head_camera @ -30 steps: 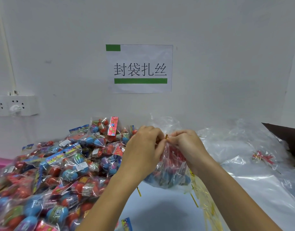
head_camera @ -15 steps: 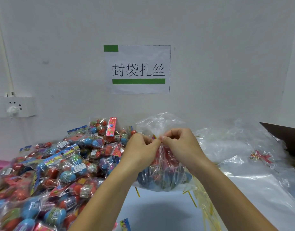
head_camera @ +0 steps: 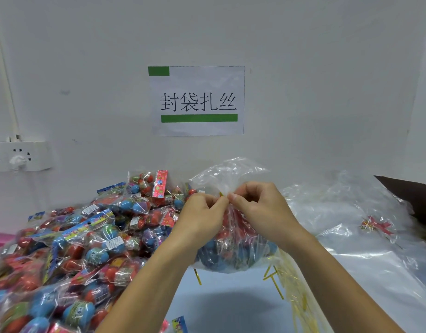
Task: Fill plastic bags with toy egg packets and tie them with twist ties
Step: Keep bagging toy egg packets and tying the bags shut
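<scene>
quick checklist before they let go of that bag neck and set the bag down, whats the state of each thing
1. Left hand pinching the gathered neck of the filled bag: ok.
2. Right hand pinching the neck from the other side: ok.
3. Twist tie at the neck: a small gold bit shows between the fingertips; whether it is fully twisted: cannot tell.
4. Bag holds toy egg packets, none spilling out: ok.
5. Bare table in front to set it down: ok.
6. Spare twist ties on the table for the next bag: ok.

Wall sign point(head_camera: 197, 100) reads "封袋扎丝".
</scene>
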Tool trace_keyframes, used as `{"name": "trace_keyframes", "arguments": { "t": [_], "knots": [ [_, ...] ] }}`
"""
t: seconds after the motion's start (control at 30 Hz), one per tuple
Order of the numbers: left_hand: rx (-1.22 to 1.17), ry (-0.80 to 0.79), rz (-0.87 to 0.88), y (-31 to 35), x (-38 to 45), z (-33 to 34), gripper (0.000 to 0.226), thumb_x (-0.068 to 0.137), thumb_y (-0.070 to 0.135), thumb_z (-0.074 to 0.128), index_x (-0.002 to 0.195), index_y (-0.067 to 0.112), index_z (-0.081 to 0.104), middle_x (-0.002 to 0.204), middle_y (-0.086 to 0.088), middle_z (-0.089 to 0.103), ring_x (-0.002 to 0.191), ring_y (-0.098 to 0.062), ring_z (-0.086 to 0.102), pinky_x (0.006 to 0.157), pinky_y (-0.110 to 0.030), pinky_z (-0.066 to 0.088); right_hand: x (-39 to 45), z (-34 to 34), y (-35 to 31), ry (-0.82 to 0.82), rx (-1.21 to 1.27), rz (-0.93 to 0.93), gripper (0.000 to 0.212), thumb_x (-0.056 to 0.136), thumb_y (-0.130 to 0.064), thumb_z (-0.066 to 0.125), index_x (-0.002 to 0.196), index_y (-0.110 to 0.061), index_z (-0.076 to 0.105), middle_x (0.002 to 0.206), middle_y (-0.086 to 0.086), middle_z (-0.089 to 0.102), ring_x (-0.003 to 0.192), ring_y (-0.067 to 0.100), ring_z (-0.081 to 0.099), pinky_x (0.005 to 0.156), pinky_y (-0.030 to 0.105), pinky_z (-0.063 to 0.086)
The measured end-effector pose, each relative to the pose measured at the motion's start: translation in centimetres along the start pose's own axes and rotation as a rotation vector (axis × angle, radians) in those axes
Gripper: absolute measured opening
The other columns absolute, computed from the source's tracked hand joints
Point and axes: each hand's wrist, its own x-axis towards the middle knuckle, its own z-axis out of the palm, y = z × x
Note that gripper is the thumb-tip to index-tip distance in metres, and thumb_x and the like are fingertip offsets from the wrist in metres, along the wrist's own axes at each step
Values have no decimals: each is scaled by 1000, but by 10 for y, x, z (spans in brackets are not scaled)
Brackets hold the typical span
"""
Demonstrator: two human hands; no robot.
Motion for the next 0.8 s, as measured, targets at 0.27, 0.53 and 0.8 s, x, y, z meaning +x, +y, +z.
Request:
{"name": "trace_keyframes", "arguments": {
  "t": [0.27,0.53,0.8],
  "knots": [
    [-274,-143,-243,-2,4,-6,26,94,20,60,81,3,73,80,-16,71,69,-25,65,71,-36,51,2,2,6,40,-68,-51,21,91,-18,70,71,-21,69,58,-12,64,50,0,56,51,13,42],
    [-327,-58,-343,0,6,-4,22,91,19,53,83,9,70,71,-8,73,68,-22,68,77,-38,54,1,9,3,66,-113,-119,18,88,-15,72,70,-18,71,70,-1,70,67,10,63,61,19,50],
    [-259,30,-249,-4,6,-1,28,95,29,60,83,9,76,79,-9,77,72,-19,73,72,-35,57,1,5,3,75,-68,-66,23,89,-14,72,68,-21,70,63,-10,68,58,0,61,55,9,46]
  ]
}}
